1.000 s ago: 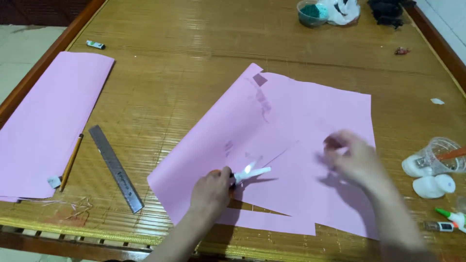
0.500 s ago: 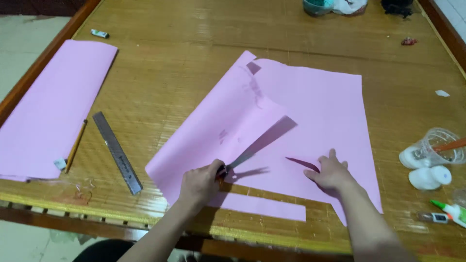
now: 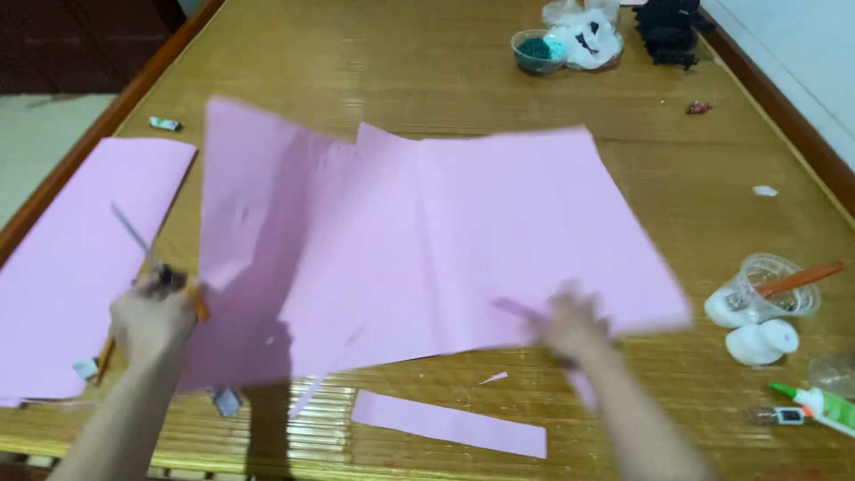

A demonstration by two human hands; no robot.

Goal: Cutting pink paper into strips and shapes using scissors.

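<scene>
Head view, looking down on a wooden table (image 3: 427,53): the right hand (image 3: 570,325), blurred by motion, is closed on the lower edge of a large pink sheet (image 3: 445,240), which is lifted off the table and casts a shadow under its left part. The left hand (image 3: 151,316), also blurred, is wrapped around scissors (image 3: 147,254); only a thin grey blade poking up and an orange bit of handle can be made out. Both forearms are cut off by the bottom edge. A cut pink strip (image 3: 450,423) lies flat on the table below the sheet, with a small scrap near it. At far left lies a second pink stack (image 3: 80,240), partly out of frame. A ruler is mostly hidden behind the sheet; just its end (image 3: 225,401) shows. At right sit a plastic cup (image 3: 775,285), a glue bottle (image 3: 819,401), half cut off, and white lumps I cannot identify.
</scene>
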